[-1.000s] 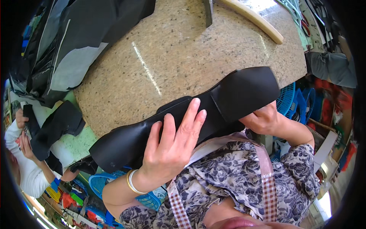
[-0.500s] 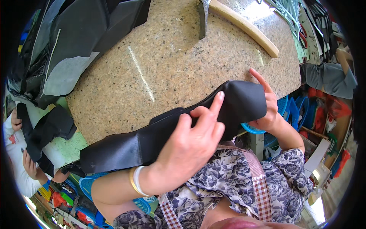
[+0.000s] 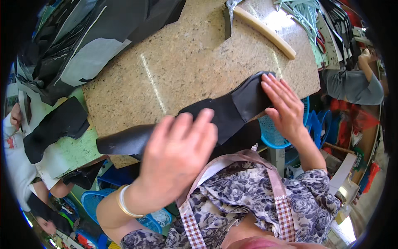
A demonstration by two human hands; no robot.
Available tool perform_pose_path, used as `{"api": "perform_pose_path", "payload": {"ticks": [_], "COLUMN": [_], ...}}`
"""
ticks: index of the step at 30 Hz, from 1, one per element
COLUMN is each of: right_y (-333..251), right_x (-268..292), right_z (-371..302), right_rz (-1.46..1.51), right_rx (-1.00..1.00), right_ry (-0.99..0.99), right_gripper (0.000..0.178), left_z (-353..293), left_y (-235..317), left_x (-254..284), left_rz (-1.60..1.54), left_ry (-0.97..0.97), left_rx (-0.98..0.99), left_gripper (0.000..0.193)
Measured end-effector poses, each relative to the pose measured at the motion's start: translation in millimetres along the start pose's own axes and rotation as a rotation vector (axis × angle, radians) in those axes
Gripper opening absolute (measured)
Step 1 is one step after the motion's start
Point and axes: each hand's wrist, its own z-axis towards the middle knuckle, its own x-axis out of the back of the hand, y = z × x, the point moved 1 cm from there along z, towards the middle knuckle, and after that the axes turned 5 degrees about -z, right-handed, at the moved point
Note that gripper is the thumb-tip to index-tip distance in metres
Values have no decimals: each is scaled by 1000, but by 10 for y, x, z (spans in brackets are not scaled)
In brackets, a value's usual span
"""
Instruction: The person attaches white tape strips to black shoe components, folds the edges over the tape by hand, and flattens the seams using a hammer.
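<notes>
A long black leather piece (image 3: 224, 114) lies along the near edge of a speckled stone slab (image 3: 182, 66), partly folded over on itself. My left hand (image 3: 174, 153) is raised above its left half, fingers spread and blurred, palm down over the leather. On the right end, my right hand (image 3: 284, 106) presses flat with the fingers apart. Neither hand grips the piece.
A wooden-handled hammer (image 3: 257, 25) lies at the slab's far side. Black and grey leather sheets (image 3: 83, 45) are piled at the upper left. Another person's hand (image 3: 16, 116) holds black pieces at left; a person in grey (image 3: 352, 83) sits at right. Blue baskets (image 3: 282, 133) stand below.
The leather piece has been laid flatter on the slab and shifted right. My right hand moved from under its end onto its top; my left hand lifted and slid left over it.
</notes>
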Motion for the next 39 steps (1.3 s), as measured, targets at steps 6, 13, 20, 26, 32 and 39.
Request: {"api": "perform_pose_path", "payload": {"ticks": [6, 13, 20, 26, 32, 39], "right_y": [-997, -873, -860, -972, -1200, -950], "right_x": [-41, -280, -332, -325, -384, -311], "right_z": [664, 799, 752, 646, 450, 396], "right_rz": [589, 843, 843, 488, -58, 43], "right_rx": [279, -111, 56, 375, 446, 515], "right_ry": [57, -148, -116, -28, -46, -31], "right_gripper": [68, 27, 31, 41, 51, 45], "left_z": [-164, -507, -367, -376, -667, -799], "left_y": [-233, -640, -884, -1096, -1042, -285], "left_x": [44, 13, -208, -15, 166, -470], "left_rz": [103, -1016, -1445, -330, 147, 55], "left_ry": [85, 623, 434, 142, -82, -62], "left_rx": [45, 573, 627, -110, -68, 166], "left_gripper": [20, 99, 56, 28, 31, 54]}}
